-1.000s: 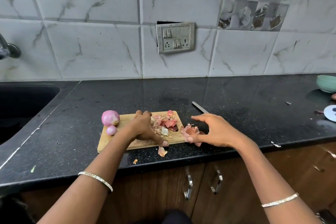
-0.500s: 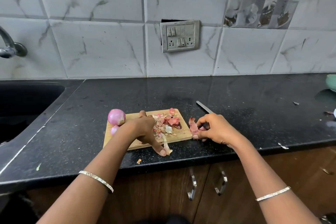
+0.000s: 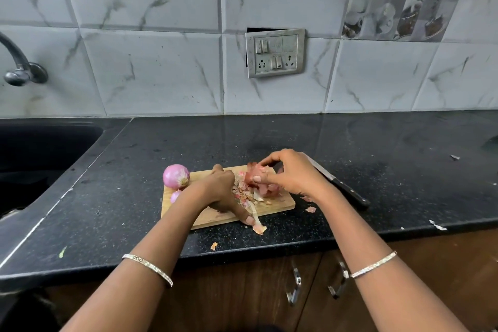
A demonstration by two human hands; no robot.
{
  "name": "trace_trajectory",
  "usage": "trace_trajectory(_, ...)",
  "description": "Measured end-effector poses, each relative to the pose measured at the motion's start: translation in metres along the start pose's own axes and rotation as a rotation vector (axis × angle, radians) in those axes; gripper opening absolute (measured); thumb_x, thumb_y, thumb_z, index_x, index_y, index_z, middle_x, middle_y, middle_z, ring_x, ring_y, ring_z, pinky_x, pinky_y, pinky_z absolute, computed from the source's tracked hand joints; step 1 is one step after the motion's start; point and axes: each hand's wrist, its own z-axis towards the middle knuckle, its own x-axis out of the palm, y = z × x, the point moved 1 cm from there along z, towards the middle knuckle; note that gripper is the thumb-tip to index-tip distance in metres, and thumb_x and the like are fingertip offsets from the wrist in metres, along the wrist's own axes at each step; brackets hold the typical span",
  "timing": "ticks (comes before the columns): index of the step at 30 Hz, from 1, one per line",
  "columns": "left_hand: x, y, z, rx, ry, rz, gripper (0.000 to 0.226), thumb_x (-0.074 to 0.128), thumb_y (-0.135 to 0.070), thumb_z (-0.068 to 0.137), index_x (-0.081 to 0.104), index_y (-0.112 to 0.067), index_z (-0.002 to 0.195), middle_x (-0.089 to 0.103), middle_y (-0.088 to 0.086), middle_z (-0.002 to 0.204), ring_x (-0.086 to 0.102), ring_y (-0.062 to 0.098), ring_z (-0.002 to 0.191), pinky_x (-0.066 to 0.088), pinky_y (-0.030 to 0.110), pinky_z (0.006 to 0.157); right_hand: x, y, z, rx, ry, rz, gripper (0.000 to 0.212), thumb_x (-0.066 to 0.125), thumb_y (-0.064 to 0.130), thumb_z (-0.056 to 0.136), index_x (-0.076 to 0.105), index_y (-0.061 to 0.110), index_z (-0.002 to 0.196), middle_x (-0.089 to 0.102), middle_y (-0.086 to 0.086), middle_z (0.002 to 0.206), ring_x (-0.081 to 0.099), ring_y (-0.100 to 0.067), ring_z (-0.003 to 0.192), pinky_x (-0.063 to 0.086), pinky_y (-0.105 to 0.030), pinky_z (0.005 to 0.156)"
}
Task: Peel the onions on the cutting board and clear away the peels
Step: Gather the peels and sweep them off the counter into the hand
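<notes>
Wooden cutting board (image 3: 280, 204), pink peels (image 3: 253, 195), purple onion (image 3: 176, 176)

**Onions, board & peels**

The wooden cutting board (image 3: 283, 204) lies flat on the black counter, near its front edge. 2 onions sit on the board's left end. The big onion (image 3: 176, 176) is round, pink-purple & shiny, and looks peeled. It's at the far-left corner. The small onion (image 3: 175, 196) sits just nearer, half hidden by the arm.

A pile of peels (image 3: 245, 194), pink & pale dry bits, fills the board's middle. The R hand (image 3: 291, 175) pinches a bunch of red peels (image 3: 256, 172) just above the pile. 1 long pale peel (image 3: 259, 228) hangs off the near edge, w/ the L hand (image 3: 221, 191) thumb touching it.

2 small bits lie on the counter: one bit (image 3: 310, 209) right of the board, another bit (image 3: 214, 245) nearer.
</notes>
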Motion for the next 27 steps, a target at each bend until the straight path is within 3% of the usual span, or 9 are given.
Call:
trace_trajectory(4, -0.002, 0.007, 0.003, 0.008, -0.003, -0.05, 0.109, 0.087, -0.064, 0.059, 0.042, -0.01, 0.143, 0.038, 0.006, 0.138, 0.049, 0.026, 0.123, 0.044, 0.036, 0.103, 0.002, -0.002, 0.019, 0.033, -0.024, 0.039, 0.046, 0.07, 0.054, 0.087, 0.071, 0.022, 0.12, 0.069, 0.008, 0.118, 0.062, -0.011, 0.108, 0.048, -0.03, 0.088)
trace_trajectory(9, -0.002, 0.008, 0.004, -0.014, -0.039, -0.086, 0.119, 0.087, -0.063, 0.06, 0.033, -0.009, 0.151, 0.036, 0.009, 0.148, 0.044, 0.028, 0.134, 0.04, 0.038, 0.108, 0.026, -0.001, 0.028, 0.034, 0.052, -0.021, 0.058, 0.049, 0.058, 0.098, 0.062, 0.015, 0.135, 0.063, -0.003, 0.136, 0.056, -0.022, 0.128, 0.043, -0.035, 0.101)
trace_trajectory(12, -0.001, 0.006, 0.005, -0.029, -0.058, -0.082, 0.114, 0.088, -0.062, 0.06, 0.039, -0.008, 0.147, 0.038, 0.009, 0.146, 0.046, 0.028, 0.13, 0.042, 0.036, 0.105, 0.042, 0.002, 0.028, 0.008, 0.102, -0.032, 0.064, 0.035, 0.066, 0.099, 0.07, 0.016, 0.119, 0.069, -0.007, 0.127, 0.057, -0.029, 0.126, 0.042, -0.044, 0.107)
trace_trajectory(14, 0.0, 0.006, 0.005, -0.031, -0.07, -0.092, 0.109, 0.089, -0.061, 0.059, 0.045, -0.006, 0.143, 0.041, 0.01, 0.143, 0.049, 0.028, 0.127, 0.043, 0.035, 0.102, 0.046, 0.005, 0.024, -0.02, 0.094, -0.043, 0.055, 0.032, 0.056, 0.104, 0.07, 0.016, 0.105, 0.068, -0.011, 0.124, 0.054, -0.031, 0.127, 0.037, -0.048, 0.111)
trace_trajectory(16, 0.001, 0.007, 0.006, -0.031, -0.081, -0.105, 0.107, 0.089, -0.061, 0.058, 0.049, -0.006, 0.14, 0.044, 0.01, 0.141, 0.05, 0.027, 0.124, 0.044, 0.034, 0.1, 0.049, 0.005, 0.019, -0.048, 0.048, -0.021, 0.049, 0.032, 0.05, 0.106, 0.064, 0.019, 0.087, 0.071, -0.01, 0.107, 0.06, -0.032, 0.114, 0.044, -0.045, 0.098)
trace_trajectory(18, 0.001, 0.009, 0.007, -0.027, -0.1, -0.119, 0.105, 0.089, -0.063, 0.056, 0.053, -0.006, 0.137, 0.048, 0.01, 0.138, 0.052, 0.026, 0.121, 0.045, 0.032, 0.096, 0.051, 0.007, 0.013, -0.077, 0.015, 0.028, 0.052, 0.034, 0.051, 0.106, 0.055, 0.016, 0.073, 0.065, -0.003, 0.076, 0.063, -0.026, 0.085, 0.043, -0.04, 0.074)
trace_trajectory(20, 0.001, 0.009, 0.007, -0.023, -0.11, -0.132, 0.106, 0.089, -0.064, 0.054, 0.054, -0.005, 0.135, 0.052, 0.01, 0.136, 0.054, 0.026, 0.12, 0.046, 0.033, 0.094, 0.047, 0.009, 0.009, -0.097, -0.001, 0.075, 0.055, 0.036, 0.051, 0.105, 0.058, 0.011, 0.075, 0.06, 0.0, 0.065, 0.061, -0.022, 0.073, 0.04, -0.037, 0.066)
trace_trajectory(24, -0.002, 0.012, 0.004, -0.025, -0.106, -0.167, 0.107, 0.091, -0.058, 0.056, 0.05, -0.005, 0.14, 0.053, 0.01, 0.139, 0.053, 0.027, 0.122, 0.047, 0.036, 0.099, 0.015, 0.004, 0.003, -0.053, -0.1, 0.141, 0.061, 0.041, 0.056, 0.102, 0.07, 0.002, 0.108, 0.066, -0.003, 0.067, 0.064, -0.014, 0.067, 0.048, -0.031, 0.064)
trace_trajectory(27, -0.006, 0.012, 0.003, -0.019, -0.094, -0.135, 0.11, 0.092, -0.055, 0.058, 0.045, -0.005, 0.144, 0.05, 0.012, 0.143, 0.049, 0.029, 0.127, 0.044, 0.037, 0.103, -0.012, -0.008, -0.005, -0.002, -0.007, 0.134, 0.056, 0.058, 0.067, 0.087, 0.071, 0.023, 0.119, 0.073, 0.008, 0.104, 0.065, -0.005, 0.097, 0.048, -0.023, 0.08)
